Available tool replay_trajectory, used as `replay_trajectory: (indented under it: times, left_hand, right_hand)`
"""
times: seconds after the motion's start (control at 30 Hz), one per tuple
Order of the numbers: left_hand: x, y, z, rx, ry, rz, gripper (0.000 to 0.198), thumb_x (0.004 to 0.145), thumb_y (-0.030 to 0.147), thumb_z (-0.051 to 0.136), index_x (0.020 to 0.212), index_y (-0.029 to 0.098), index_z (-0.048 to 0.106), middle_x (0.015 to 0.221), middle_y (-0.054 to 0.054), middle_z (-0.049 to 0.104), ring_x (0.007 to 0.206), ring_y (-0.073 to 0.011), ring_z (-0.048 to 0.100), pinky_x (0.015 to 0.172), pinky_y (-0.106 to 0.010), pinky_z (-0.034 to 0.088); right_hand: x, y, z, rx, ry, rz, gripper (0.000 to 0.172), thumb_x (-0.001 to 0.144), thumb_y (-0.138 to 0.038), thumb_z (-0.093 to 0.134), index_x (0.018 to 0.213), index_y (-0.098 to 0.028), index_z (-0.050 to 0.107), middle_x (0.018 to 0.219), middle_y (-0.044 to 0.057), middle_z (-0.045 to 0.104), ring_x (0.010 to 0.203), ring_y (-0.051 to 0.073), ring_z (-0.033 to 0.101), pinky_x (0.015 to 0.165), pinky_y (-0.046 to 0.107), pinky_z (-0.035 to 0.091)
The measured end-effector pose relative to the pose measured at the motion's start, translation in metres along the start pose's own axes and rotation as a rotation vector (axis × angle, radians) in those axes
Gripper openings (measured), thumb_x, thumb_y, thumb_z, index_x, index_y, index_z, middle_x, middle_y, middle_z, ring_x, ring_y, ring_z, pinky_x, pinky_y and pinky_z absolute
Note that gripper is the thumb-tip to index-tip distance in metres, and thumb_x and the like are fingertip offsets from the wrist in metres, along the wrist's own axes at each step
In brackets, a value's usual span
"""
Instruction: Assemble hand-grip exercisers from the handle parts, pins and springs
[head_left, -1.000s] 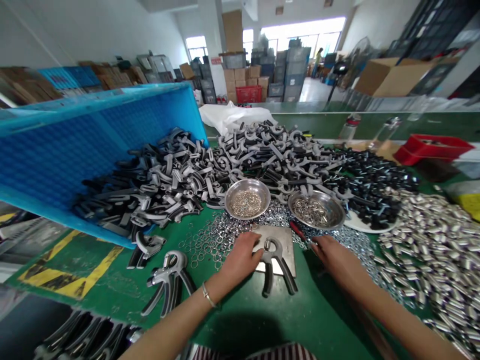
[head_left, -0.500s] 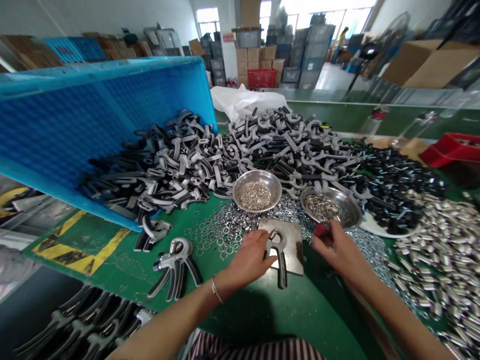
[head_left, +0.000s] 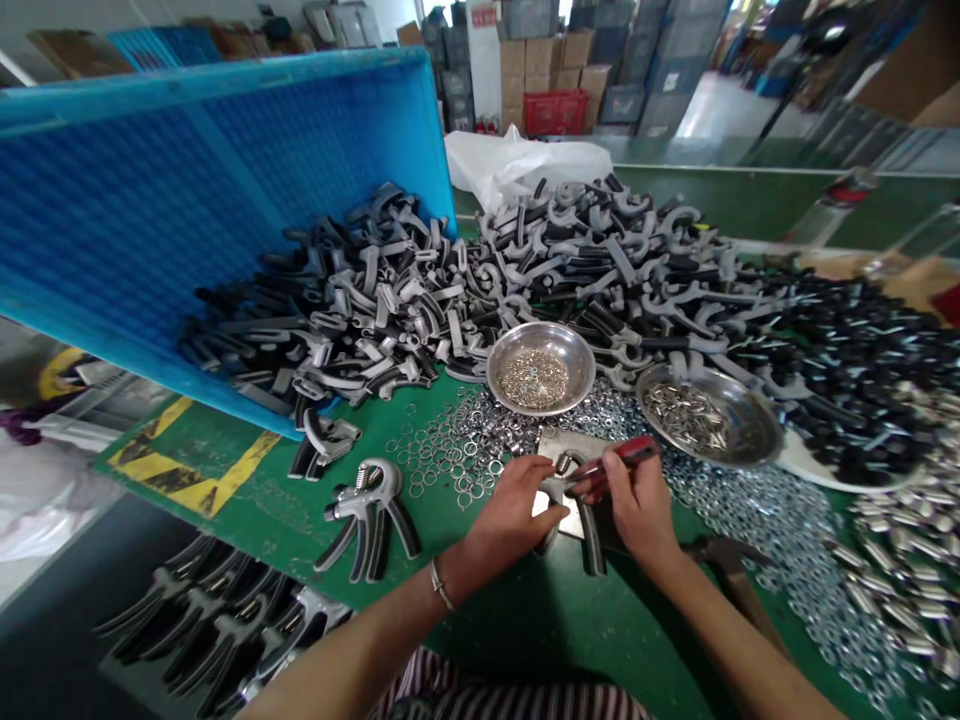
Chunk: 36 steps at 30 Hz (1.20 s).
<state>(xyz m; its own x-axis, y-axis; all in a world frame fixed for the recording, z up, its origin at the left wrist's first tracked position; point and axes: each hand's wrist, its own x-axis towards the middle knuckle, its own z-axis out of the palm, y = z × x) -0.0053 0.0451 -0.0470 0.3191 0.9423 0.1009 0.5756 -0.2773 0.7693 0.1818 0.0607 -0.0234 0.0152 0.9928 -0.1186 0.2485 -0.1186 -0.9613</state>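
Observation:
My left hand (head_left: 517,508) is closed on a grey and black hand gripper (head_left: 592,540) with a coil spring at its top. Beneath it lies a square metal plate (head_left: 551,440). In my right hand (head_left: 637,495) is a slim red-handled tool (head_left: 634,452), pinched between thumb and fingers. Its narrow end points left and reaches the hand gripper near the spring; the exact contact is hidden by my fingers. To the left, another assembled hand gripper (head_left: 371,520) stands on the green table.
A blue crate (head_left: 247,130) on its side spills grey handles (head_left: 375,310). Metal bowls of small brass-coloured parts (head_left: 577,345) and pins (head_left: 761,440) stand behind my hands. Rings (head_left: 450,455) and nuts (head_left: 795,560) lie loose. A hammer (head_left: 739,580) rests beside my right forearm.
My right hand has moved left from beside the pin bowl, bringing the red-handled tool to the hand gripper. The view has tilted down and shifted left.

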Motion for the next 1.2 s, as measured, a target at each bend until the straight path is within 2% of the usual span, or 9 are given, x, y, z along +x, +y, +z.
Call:
replay_trajectory:
  times: [0.23, 0.43, 0.57, 0.7, 0.8, 0.9, 1.0, 1.1, 1.2]
  left_hand:
    - [-0.002, -0.001, 0.001, 0.013, 0.034, 0.039, 0.048, 0.080, 0.026, 0.075, 0.123, 0.018, 0.057, 0.128, -0.011, 0.058, 0.123, -0.0250, 0.050, 0.111, -0.042, 0.040]
    - [-0.003, 0.002, 0.003, 0.025, 0.040, 0.025, 0.045, 0.083, 0.028, 0.073, 0.124, 0.018, 0.057, 0.129, -0.011, 0.058, 0.124, -0.0257, 0.050, 0.112, -0.044, 0.038]
    - [-0.002, 0.008, 0.004, 0.064, 0.017, -0.043, 0.041, 0.085, 0.030, 0.070, 0.122, 0.019, 0.058, 0.129, -0.010, 0.058, 0.122, -0.0269, 0.051, 0.110, -0.046, 0.039]
    - [-0.005, 0.013, 0.004, 0.133, 0.000, -0.067, 0.043, 0.086, 0.035, 0.068, 0.125, 0.020, 0.058, 0.131, -0.010, 0.058, 0.122, -0.0284, 0.051, 0.107, -0.047, 0.039]
    - [-0.002, 0.016, -0.005, 0.166, -0.043, -0.027, 0.048, 0.088, 0.042, 0.066, 0.130, 0.021, 0.056, 0.133, -0.010, 0.057, 0.123, -0.0284, 0.051, 0.107, -0.045, 0.038]
    - [0.025, 0.015, -0.032, 0.257, -0.061, 0.104, 0.041, 0.095, 0.043, 0.055, 0.131, 0.023, 0.056, 0.128, -0.009, 0.061, 0.119, -0.0253, 0.053, 0.105, -0.041, 0.038]
    - [0.079, 0.006, -0.067, 0.528, -0.063, 0.135, 0.029, 0.101, 0.031, 0.042, 0.116, 0.020, 0.065, 0.112, -0.009, 0.067, 0.111, -0.0242, 0.057, 0.101, -0.041, 0.037]
    - [0.136, -0.008, -0.091, 0.746, -0.102, 0.061, 0.022, 0.093, 0.016, 0.050, 0.098, 0.011, 0.071, 0.104, -0.017, 0.069, 0.109, -0.0308, 0.058, 0.098, -0.046, 0.037]
    - [0.167, -0.020, -0.096, 0.795, -0.163, 0.056, 0.011, 0.080, 0.012, 0.062, 0.080, 0.010, 0.073, 0.090, -0.019, 0.071, 0.101, -0.0330, 0.061, 0.095, -0.047, 0.038]
  right_hand:
    - [-0.002, 0.007, 0.000, -0.150, -0.017, -0.032, 0.028, 0.097, -0.053, 0.043, 0.104, -0.027, 0.040, 0.090, 0.012, 0.075, 0.073, 0.027, 0.073, 0.067, 0.039, 0.057]
    - [0.009, 0.003, 0.013, -0.597, -0.035, -0.183, 0.031, 0.094, -0.053, 0.041, 0.098, -0.022, 0.041, 0.079, 0.014, 0.069, 0.074, 0.034, 0.069, 0.064, 0.040, 0.048]
    - [0.009, -0.031, 0.015, -0.380, -0.146, -0.227, 0.027, 0.098, -0.052, 0.035, 0.093, -0.026, 0.038, 0.068, 0.003, 0.063, 0.060, 0.023, 0.062, 0.057, 0.033, 0.045]
    - [0.001, -0.052, -0.014, -0.109, -0.027, -0.268, 0.027, 0.100, -0.053, 0.030, 0.101, -0.027, 0.037, 0.064, -0.002, 0.059, 0.048, 0.018, 0.053, 0.050, 0.030, 0.042]
    - [0.003, -0.031, -0.055, -0.566, 0.016, -0.218, 0.024, 0.096, -0.050, 0.043, 0.093, -0.026, 0.044, 0.066, 0.002, 0.062, 0.056, 0.021, 0.059, 0.057, 0.033, 0.043]
    - [0.008, 0.003, -0.091, -1.030, -0.092, -0.081, 0.022, 0.092, -0.043, 0.050, 0.088, -0.022, 0.052, 0.069, 0.007, 0.065, 0.063, 0.026, 0.064, 0.059, 0.034, 0.043]
    - [0.016, 0.006, -0.102, -1.148, -0.107, -0.169, 0.027, 0.095, -0.040, 0.047, 0.102, -0.019, 0.062, 0.095, 0.012, 0.069, 0.078, 0.027, 0.068, 0.064, 0.034, 0.047]
    - [0.038, -0.026, -0.081, -1.092, -0.144, -0.419, 0.030, 0.100, -0.033, 0.041, 0.102, -0.020, 0.068, 0.102, 0.010, 0.067, 0.089, 0.024, 0.065, 0.075, 0.033, 0.048]
    - [0.076, -0.061, -0.038, -1.145, -0.257, -0.593, 0.026, 0.098, -0.026, 0.047, 0.095, -0.018, 0.072, 0.096, 0.010, 0.068, 0.095, 0.025, 0.060, 0.085, 0.036, 0.045]
